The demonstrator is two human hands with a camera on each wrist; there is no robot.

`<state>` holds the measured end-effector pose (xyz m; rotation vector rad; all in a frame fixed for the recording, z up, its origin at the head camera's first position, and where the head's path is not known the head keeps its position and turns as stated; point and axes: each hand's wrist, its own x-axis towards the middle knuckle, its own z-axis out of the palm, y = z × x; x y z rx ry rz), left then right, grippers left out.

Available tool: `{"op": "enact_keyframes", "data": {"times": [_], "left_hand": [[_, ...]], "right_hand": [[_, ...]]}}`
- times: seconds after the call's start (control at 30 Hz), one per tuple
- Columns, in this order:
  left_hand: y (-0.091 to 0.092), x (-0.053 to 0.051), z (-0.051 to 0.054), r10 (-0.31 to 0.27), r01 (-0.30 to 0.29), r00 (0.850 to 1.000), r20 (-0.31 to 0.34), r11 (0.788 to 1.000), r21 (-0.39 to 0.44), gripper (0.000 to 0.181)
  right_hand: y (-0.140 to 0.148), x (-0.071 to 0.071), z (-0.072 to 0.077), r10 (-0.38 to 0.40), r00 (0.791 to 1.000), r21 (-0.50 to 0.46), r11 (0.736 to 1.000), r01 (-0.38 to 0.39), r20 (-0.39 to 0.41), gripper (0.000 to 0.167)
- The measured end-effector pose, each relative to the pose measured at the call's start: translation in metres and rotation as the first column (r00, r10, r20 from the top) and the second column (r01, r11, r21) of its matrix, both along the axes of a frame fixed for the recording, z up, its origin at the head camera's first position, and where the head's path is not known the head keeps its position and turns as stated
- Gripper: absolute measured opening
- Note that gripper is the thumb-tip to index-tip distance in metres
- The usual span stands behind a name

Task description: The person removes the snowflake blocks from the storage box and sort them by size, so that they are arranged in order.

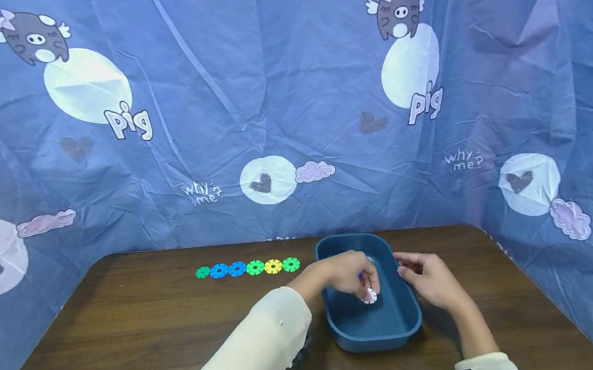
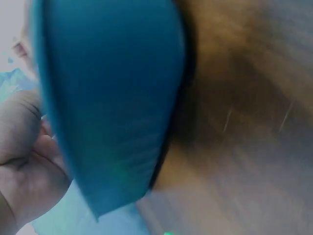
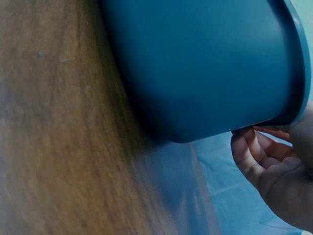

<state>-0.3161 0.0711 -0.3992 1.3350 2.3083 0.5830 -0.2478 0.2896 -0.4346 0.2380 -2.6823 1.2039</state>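
My left hand (image 1: 352, 273) reaches down into a dark blue plastic bin (image 1: 369, 341) and pinches a white notched snowflake disc (image 1: 371, 296) between thumb and fingers. A bit of dark blue shows by its fingers, too small to tell. At the bin's right side, my right hand (image 1: 432, 279) holds the rim, its curled fingers touching the outer wall in the right wrist view. The left wrist view is blurred; the bin's wall (image 2: 112, 98) covers most of the left hand (image 2: 34, 166) there, and the disc is hidden.
Left of the bin, several notched discs lie in a row on the brown wooden table (image 1: 127, 338): green, blue, and a yellow disc (image 1: 273, 266) among them. Behind the table hangs a blue printed cloth (image 1: 213, 127).
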Motion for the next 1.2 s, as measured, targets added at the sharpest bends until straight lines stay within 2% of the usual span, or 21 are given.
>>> {"op": "enact_keyframes", "data": {"times": [0.17,0.3,0.4,0.53,0.8,1.07,1.2], "left_hand": [[-0.018,-0.011,0.017,0.09,-0.091,0.996,0.006,0.992,0.085,0.011],[-0.041,-0.019,0.03,0.176,-0.179,0.984,0.034,0.971,0.157,0.011],[-0.062,-0.024,0.039,0.243,-0.247,0.969,0.045,0.948,0.198,0.011],[-0.094,-0.03,0.046,0.343,-0.347,0.938,0.056,0.913,0.215,0.012],[-0.161,-0.045,0.038,0.439,-0.443,0.896,0.073,0.864,0.239,0.014],[-0.227,-0.047,0.026,0.525,-0.53,0.846,0.096,0.807,0.261,0.016],[-0.258,-0.045,0.019,0.572,-0.583,0.81,0.129,0.76,0.287,0.018]], "right_hand": [[-0.002,0.0,0.001,-0.014,1.0,-0.001,1.0,0.014,0.023,0.034],[-0.003,0.0,0.003,-0.027,0.999,0.0,1.0,0.027,0.04,0.034],[-0.003,0.0,0.003,-0.031,0.999,0.0,1.0,0.031,0.042,0.034],[-0.003,0.0,0.004,-0.036,0.998,0.003,0.999,0.036,0.05,0.034],[-0.002,0.001,0.003,-0.035,0.998,0.001,0.999,0.035,0.049,0.034],[-0.002,0.002,0.003,-0.037,0.998,0.006,0.999,0.037,0.046,0.033],[-0.002,0.002,0.004,-0.037,0.998,0.003,0.999,0.037,0.045,0.033]]}}
